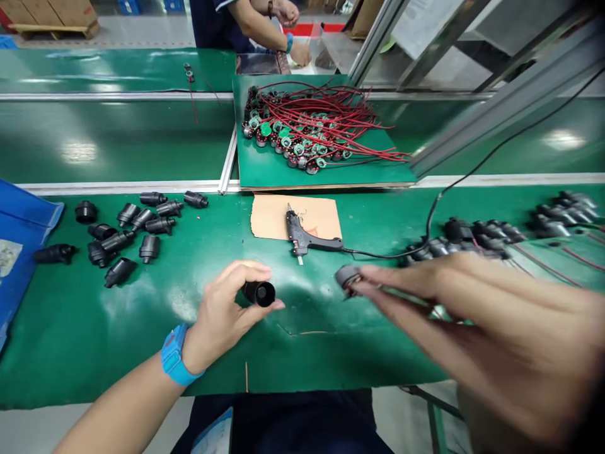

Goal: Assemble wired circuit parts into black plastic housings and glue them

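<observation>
Your left hand (222, 309) curls round a black housing (259, 293), front-left of the glue gun (302, 236) — right hand (491, 321) pinches a grey part (348, 276), front-right.

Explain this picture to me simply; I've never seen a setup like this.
There is no robot here: a person works with two bare hands, and a camera worn on the head looks forward and down at them.

The left hand holds a black cup, its open end showing. The right hand, blurred, pinches a small grey part.

On the green table, a glue gun lies partly on cardboard. To the left are loose black parts beside a blue bin; to the right, more dark parts, some half hidden by the right hand. Farther off, a board carries a heap of pieces with red wires. At the top, a co-worker's arms show.
</observation>
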Demonstrator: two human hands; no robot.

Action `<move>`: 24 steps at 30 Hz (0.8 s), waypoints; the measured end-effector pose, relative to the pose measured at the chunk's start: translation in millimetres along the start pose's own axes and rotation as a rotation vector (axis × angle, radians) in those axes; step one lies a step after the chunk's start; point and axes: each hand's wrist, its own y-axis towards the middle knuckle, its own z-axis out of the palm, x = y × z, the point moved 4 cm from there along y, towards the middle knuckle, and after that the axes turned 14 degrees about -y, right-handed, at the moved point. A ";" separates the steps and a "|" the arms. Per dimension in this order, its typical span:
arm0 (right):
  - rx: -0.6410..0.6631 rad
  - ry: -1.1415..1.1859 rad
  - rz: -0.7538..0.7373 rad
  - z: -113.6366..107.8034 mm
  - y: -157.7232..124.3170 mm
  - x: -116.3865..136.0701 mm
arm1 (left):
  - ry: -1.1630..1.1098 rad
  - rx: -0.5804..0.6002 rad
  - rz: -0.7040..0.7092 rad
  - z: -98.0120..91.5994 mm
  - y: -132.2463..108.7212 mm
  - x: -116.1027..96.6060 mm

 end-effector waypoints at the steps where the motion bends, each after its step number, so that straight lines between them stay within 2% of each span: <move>1: 0.024 0.091 0.000 5.4 -5.2 7.6 | 0.004 0.007 0.014 3.2 -2.0 -0.4; 5: 0.038 0.490 0.036 43.8 -7.6 27.7 | 0.017 0.059 0.021 12.0 -7.6 1.4; 8: 0.074 0.661 0.096 67.9 -3.7 31.7 | 0.024 0.105 0.004 13.6 -6.9 1.1; 12: 0.105 0.699 0.133 78.1 -2.9 30.6 | 0.034 0.163 -0.015 14.1 -3.4 -1.2; 17: 0.053 0.667 0.097 84.6 -5.1 31.5 | -0.018 0.189 -0.087 13.7 -3.4 4.6; 20: 0.074 0.676 0.106 90.5 -5.9 30.7 | -0.173 0.226 -0.217 15.1 -4.6 13.3; 24: 0.101 0.707 0.114 93.8 -8.0 30.7 | -0.519 0.229 -0.442 21.1 -6.7 23.2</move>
